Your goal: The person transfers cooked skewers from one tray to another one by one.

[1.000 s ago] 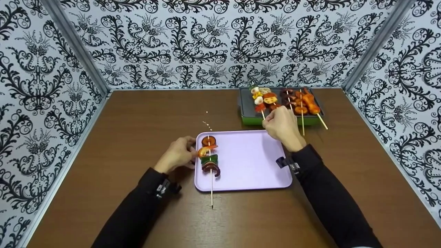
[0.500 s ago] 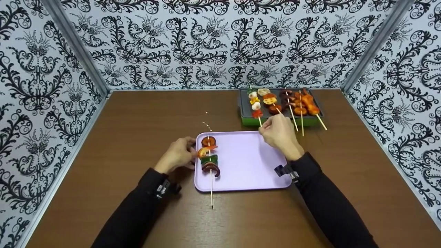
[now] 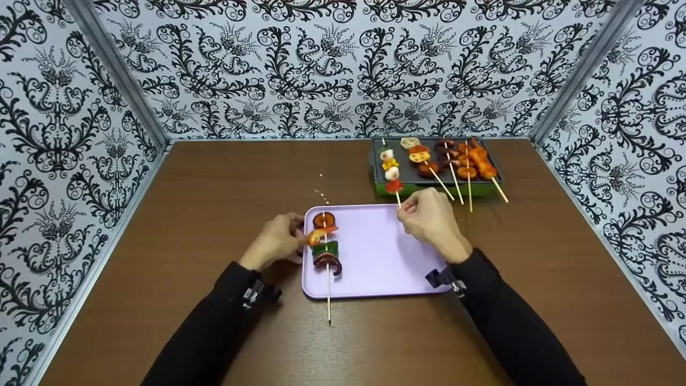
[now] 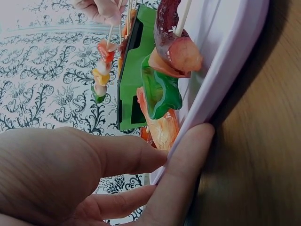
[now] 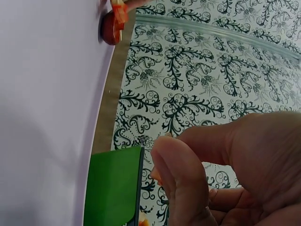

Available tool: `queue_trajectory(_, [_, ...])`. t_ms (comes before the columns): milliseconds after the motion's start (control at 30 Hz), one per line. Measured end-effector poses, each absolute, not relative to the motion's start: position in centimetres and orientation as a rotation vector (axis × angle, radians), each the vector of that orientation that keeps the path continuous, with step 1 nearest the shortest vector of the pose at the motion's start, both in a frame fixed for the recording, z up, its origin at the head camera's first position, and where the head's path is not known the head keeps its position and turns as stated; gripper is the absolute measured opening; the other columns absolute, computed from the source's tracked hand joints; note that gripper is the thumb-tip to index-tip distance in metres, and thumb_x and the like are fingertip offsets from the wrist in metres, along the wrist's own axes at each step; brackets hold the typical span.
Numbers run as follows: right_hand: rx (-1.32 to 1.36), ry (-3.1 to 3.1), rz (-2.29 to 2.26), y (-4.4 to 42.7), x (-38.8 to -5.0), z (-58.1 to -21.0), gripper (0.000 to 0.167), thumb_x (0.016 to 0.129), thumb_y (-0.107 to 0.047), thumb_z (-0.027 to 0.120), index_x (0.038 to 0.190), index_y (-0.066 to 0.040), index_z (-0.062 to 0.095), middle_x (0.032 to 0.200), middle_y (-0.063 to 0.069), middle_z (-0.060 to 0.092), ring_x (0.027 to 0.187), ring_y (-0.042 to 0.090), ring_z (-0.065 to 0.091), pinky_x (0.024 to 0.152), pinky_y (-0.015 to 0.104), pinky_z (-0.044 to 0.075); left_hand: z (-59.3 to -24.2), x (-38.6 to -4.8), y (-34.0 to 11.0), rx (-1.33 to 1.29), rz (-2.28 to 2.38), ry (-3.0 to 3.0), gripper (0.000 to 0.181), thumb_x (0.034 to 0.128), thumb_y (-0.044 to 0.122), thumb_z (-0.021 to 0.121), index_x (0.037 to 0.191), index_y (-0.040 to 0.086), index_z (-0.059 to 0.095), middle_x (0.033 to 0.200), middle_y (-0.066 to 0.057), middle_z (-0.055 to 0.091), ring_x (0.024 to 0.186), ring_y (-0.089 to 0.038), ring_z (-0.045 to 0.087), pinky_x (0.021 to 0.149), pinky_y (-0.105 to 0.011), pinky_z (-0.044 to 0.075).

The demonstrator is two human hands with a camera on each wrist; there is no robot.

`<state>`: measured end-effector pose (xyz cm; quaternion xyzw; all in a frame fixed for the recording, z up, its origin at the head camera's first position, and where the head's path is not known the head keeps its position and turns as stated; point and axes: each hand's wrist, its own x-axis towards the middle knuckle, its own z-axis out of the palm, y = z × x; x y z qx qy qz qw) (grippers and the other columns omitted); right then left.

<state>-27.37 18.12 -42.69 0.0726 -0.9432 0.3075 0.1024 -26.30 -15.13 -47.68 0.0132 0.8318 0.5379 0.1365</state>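
Note:
My right hand (image 3: 430,220) pinches the bare stick end of a skewer (image 3: 392,172) threaded with red, white, yellow and green pieces. This skewer is held up over the grill's left front, its food end pointing away from me. In the right wrist view the fingers (image 5: 181,174) hide most of it. With thumb and fingers my left hand (image 3: 274,240) grips the left rim of a lilac tray (image 3: 386,252). Along that side of the tray lies another skewer (image 3: 326,249) with a shrimp, a green pepper piece and a dark curled tentacle; its stick juts past the front edge.
A green toy grill (image 3: 386,187) with a dark plate stands at the back right. Several skewers (image 3: 466,161) lie on it, their sticks overhanging the front. Small pale marks (image 3: 321,194) show on the brown table (image 3: 241,177) behind the tray. Patterned walls (image 3: 332,69) enclose the table.
My right hand has drawn the vegetable skewer left and toward me, away from the other skewers on the grill and over the tray's back edge. The left hand and tray stay put.

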Motion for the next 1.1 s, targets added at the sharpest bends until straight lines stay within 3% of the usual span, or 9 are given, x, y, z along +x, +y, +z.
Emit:
queue_trajectory(233, [0.238, -2.829, 1.018, 17.3, -26.1, -43.0, 0.011, 0.088, -0.021, 0.075, 0.08, -0.013, 0.074, 0.064, -0.006, 0.069, 0.056, 0.014, 0.066, 0.054, 0.029, 0.054, -47.5, -26.3, -15.2, 0.005, 1.547, 2.392, 0.059, 0.0923, -0.01, 0.064, 0.149, -0.002, 0.05, 0.103, -0.02, 0.062, 0.079, -0.03, 0.07, 0.06, -0.042, 0.069])
queue_trajectory(900, [0.322, -2.823, 1.191, 15.7, -23.2, -44.3, 0.009, 0.085, -0.014, 0.073, 0.076, -0.013, 0.07, 0.062, -0.006, 0.067, 0.048, 0.01, 0.066, 0.045, 0.023, 0.05, -47.8, -26.3, -15.1, 0.021, 1.562, 2.403, 0.055, 0.0938, -0.007, 0.067, 0.146, -0.004, 0.052, 0.101, -0.02, 0.062, 0.077, -0.03, 0.071, 0.058, -0.041, 0.069])
queue_trajectory(1100, [0.351, -2.833, 1.184, 15.2, -22.5, -44.8, 0.009, 0.084, -0.014, 0.075, 0.076, -0.013, 0.07, 0.061, -0.008, 0.067, 0.049, 0.008, 0.064, 0.047, 0.022, 0.049, -47.7, -26.3, -15.0, 0.011, 1.551, 2.416, 0.054, 0.0933, -0.008, 0.066, 0.146, -0.003, 0.053, 0.102, -0.02, 0.062, 0.077, -0.03, 0.071, 0.058, -0.041, 0.069])
